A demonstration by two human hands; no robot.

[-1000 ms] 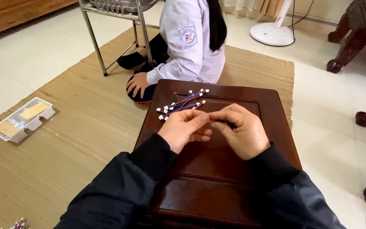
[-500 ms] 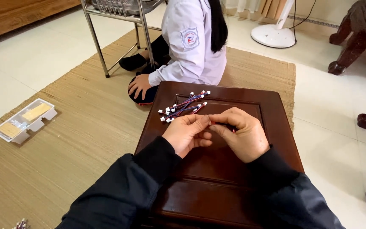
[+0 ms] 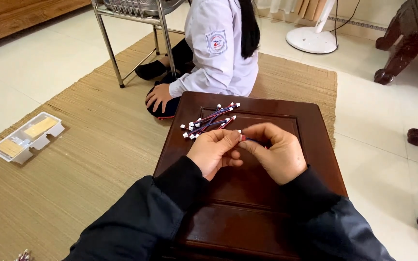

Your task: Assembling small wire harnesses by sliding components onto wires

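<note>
Right hand point(image 3: 276, 153) over half-hidden wire point(image 3: 248, 139)

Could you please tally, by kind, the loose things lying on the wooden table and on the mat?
Wire bundle on the table: 1
Wire held between left hand and right hand: 1
Clear plastic tray on the mat: 1
Total: 3
</note>
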